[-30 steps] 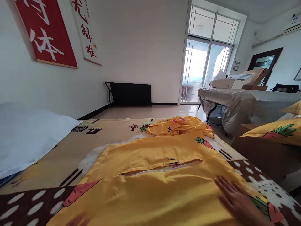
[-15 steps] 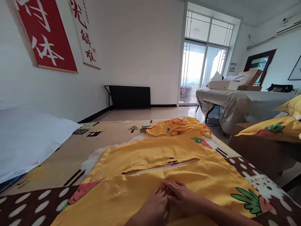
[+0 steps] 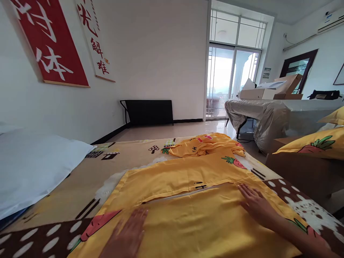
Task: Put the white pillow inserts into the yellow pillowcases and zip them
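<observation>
A yellow pillowcase (image 3: 188,218) printed with carrots lies spread flat on the bed, its long slit opening (image 3: 185,194) running across the middle. My left hand (image 3: 127,233) rests flat on the cloth just below the slit's left end, slightly blurred. Over at the slit's right end, my right hand (image 3: 256,204) lies palm down with fingers stretched. Neither hand grips anything. Beyond the pillowcase sits a crumpled yellow cloth (image 3: 206,145) with a similar print.
A white pillow (image 3: 40,165) lies at the left on the patterned bedcover (image 3: 88,179). To the right, a yellow carrot-print pillow (image 3: 309,146) rests on a brown surface. Farther back stand a plastic-covered table (image 3: 258,111) with boxes and a black folded panel (image 3: 149,112).
My hands, together at the middle of the pillowcase before, have moved apart: the left one to the left, the right one to the right and farther away. The cloth looks smoother between them.
</observation>
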The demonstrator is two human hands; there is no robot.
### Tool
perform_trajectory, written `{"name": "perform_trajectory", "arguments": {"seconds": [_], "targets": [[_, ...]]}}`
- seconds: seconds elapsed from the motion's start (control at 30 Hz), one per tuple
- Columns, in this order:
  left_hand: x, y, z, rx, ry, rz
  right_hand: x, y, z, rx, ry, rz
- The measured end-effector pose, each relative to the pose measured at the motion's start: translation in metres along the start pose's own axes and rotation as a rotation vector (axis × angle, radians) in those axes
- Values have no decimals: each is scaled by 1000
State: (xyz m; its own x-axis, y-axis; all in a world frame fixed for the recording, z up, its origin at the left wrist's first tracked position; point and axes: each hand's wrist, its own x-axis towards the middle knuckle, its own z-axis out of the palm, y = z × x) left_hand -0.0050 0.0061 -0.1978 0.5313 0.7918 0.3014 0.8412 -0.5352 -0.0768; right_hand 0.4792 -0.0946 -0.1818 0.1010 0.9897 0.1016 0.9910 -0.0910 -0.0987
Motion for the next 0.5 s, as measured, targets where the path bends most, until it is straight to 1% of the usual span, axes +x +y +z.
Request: {"name": "perform_trajectory", "arguments": {"seconds": [0.07,0.1,0.13,0.17,0.2,0.23,0.27,0.3,0.33,0.37,0.43,0.5], "targets": [[32,65,-16,-94,-138,128,6,-61,-2,177,-85,-201],[48,94,-22,-146,-196,172,9,-92,-1,257,-137,-300],[61,119,-25,-197,-251,199,12,-118,0,321,-181,-366],[72,137,-27,-238,-311,198,14,-139,2,376,-186,-391],[79,147,-26,-270,-352,187,16,-152,4,405,-188,-406],[83,148,-23,-295,-370,171,17,-157,6,416,-183,-413],[83,141,-18,-306,-362,146,19,-154,7,410,-175,-415],[79,127,-11,-305,-329,114,20,-143,8,388,-168,-408],[72,107,-4,-291,-277,75,20,-126,9,358,-161,-385],[62,83,3,-260,-225,22,20,-104,10,325,-153,-344],[37,30,16,-170,-137,-79,18,-52,11,245,-139,-207],[11,-18,24,-92,-69,-138,13,-2,12,144,-128,-92]]}}
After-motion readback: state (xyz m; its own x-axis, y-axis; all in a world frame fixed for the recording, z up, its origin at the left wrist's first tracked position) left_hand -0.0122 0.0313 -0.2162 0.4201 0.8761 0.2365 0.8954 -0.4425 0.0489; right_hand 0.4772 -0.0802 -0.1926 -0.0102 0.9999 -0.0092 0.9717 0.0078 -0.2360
